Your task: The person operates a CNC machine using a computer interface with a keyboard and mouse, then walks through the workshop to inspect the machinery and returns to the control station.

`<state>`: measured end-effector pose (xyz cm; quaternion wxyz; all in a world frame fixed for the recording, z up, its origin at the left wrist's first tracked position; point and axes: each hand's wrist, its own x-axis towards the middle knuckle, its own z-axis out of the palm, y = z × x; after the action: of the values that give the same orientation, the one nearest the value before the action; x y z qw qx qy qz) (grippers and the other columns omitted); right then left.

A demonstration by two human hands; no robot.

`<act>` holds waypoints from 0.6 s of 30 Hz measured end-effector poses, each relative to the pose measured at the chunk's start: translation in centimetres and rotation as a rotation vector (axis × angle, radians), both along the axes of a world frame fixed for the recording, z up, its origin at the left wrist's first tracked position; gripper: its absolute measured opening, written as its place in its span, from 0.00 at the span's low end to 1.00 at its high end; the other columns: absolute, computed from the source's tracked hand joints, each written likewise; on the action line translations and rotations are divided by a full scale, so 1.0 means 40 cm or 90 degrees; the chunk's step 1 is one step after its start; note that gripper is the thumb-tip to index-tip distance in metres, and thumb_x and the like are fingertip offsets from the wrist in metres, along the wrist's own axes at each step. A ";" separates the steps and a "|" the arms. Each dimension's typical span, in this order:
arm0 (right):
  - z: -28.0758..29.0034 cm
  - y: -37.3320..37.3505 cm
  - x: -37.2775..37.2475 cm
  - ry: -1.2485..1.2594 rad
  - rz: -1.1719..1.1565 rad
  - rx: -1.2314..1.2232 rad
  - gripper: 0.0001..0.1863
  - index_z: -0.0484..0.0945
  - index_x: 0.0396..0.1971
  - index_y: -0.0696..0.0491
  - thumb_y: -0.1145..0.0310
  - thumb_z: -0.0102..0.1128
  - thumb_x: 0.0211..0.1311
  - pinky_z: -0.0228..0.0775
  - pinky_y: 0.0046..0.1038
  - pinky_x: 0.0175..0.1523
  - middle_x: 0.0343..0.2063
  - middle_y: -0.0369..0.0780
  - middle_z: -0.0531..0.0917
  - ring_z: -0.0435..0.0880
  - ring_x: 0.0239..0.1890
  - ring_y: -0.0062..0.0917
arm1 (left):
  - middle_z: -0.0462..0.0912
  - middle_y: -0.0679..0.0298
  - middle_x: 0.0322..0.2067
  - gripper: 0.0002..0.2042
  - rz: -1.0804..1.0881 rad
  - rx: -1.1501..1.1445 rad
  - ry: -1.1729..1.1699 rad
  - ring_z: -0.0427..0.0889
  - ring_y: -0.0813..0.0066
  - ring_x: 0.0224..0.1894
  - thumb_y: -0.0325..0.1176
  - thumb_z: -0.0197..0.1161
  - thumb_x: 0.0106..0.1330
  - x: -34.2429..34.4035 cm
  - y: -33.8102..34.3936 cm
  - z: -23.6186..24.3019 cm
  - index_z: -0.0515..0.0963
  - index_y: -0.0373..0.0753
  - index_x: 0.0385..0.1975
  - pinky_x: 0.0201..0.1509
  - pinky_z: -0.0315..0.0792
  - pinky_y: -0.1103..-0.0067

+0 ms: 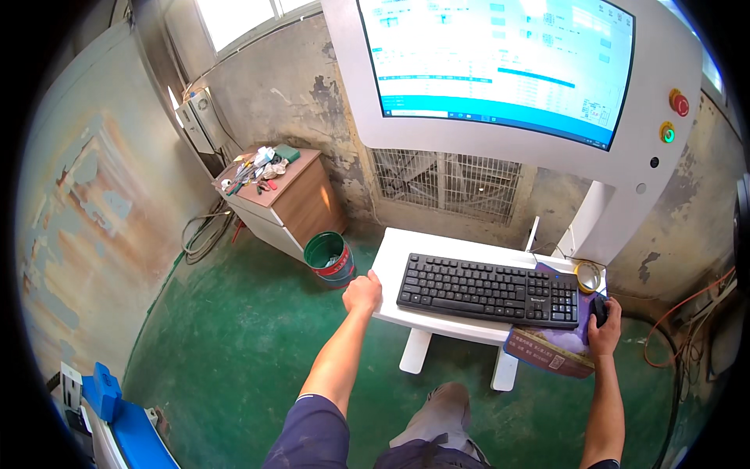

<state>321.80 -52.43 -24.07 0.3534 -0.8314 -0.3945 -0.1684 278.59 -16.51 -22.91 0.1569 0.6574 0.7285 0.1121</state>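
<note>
My right hand is curled over a black computer mouse, which rests on a purple printed mouse pad hanging over the front of the white keyboard shelf. At that shelf's left edge, my left hand is closed around the rim; its fingertips are hidden. A black keyboard lies between my two hands. Just behind the mouse sits a roll of tape. Above the shelf, a lit monitor in a white cabinet shows windows with tables and drawings.
A red emergency stop button and a green-lit button are on the cabinet's right side. A green bucket stands on the floor beside a wooden cabinet topped with tools. Cables and hoses run at the right. Blue equipment is at lower left.
</note>
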 end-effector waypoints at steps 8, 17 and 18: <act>0.014 0.005 -0.010 -0.010 0.006 -0.018 0.26 0.69 0.52 0.55 0.76 0.60 0.48 0.64 0.35 0.60 0.53 0.46 0.72 0.72 0.55 0.43 | 0.83 0.46 0.37 0.28 -0.001 -0.004 0.004 0.82 0.50 0.44 0.51 0.40 0.69 0.000 -0.002 0.005 0.82 0.33 0.36 0.51 0.73 0.63; 0.000 0.001 -0.001 -0.012 -0.001 -0.010 0.26 0.69 0.52 0.55 0.76 0.61 0.48 0.65 0.35 0.60 0.53 0.45 0.72 0.72 0.55 0.43 | 0.83 0.46 0.37 0.28 -0.001 0.003 0.000 0.82 0.50 0.44 0.51 0.40 0.69 -0.001 0.000 -0.001 0.83 0.33 0.35 0.51 0.73 0.63; 0.004 0.003 -0.006 -0.016 -0.003 -0.017 0.26 0.69 0.52 0.55 0.76 0.60 0.48 0.65 0.35 0.60 0.53 0.45 0.72 0.72 0.55 0.43 | 0.83 0.46 0.37 0.28 -0.001 0.003 0.000 0.82 0.50 0.44 0.51 0.40 0.69 -0.001 -0.001 0.000 0.83 0.33 0.35 0.51 0.73 0.63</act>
<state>321.57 -52.30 -23.90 0.3371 -0.8345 -0.3994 -0.1744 278.54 -16.54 -22.92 0.1553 0.6581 0.7279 0.1137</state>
